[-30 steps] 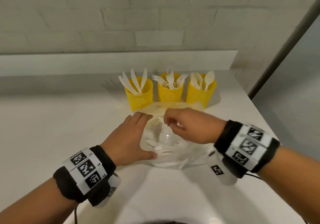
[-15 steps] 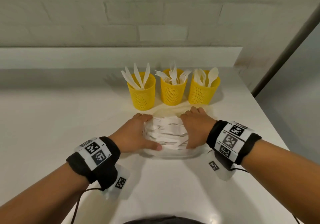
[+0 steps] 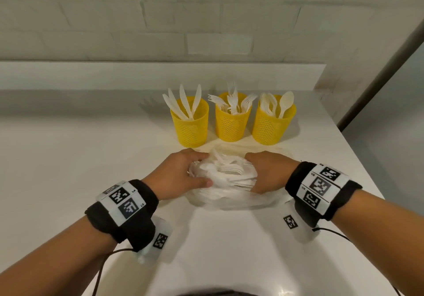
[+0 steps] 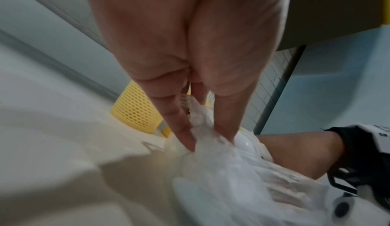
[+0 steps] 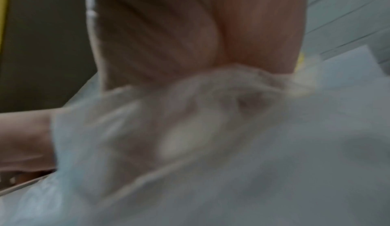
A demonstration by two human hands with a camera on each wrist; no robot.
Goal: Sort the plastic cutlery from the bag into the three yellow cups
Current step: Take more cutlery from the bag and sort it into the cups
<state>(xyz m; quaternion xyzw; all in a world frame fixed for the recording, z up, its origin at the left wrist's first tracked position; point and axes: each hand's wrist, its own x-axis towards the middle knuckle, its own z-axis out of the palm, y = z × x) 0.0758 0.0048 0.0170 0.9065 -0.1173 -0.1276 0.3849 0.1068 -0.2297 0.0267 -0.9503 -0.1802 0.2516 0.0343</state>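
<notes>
A clear plastic bag (image 3: 229, 194) of white cutlery (image 3: 227, 172) lies on the white counter, just in front of three yellow mesh cups. The left cup (image 3: 190, 123) holds knives, the middle cup (image 3: 231, 119) forks, the right cup (image 3: 271, 123) spoons. My left hand (image 3: 181, 176) grips the bag's left side, thumb across its front; in the left wrist view its fingers (image 4: 181, 126) pinch crumpled film (image 4: 211, 139). My right hand (image 3: 268, 172) grips the bag's right side, fingers curled into the plastic (image 5: 211, 112). The right fingertips are hidden by the film.
The counter (image 3: 80, 169) runs wide to the left and ends at an edge on the right (image 3: 358, 158). A low white ledge (image 3: 137, 73) and a brick wall stand behind the cups. Black wristbands with markers sit on both wrists.
My right hand left the top of the bag and came round to its right side. Both hands now squeeze the bag between them, bunching the cutlery upward.
</notes>
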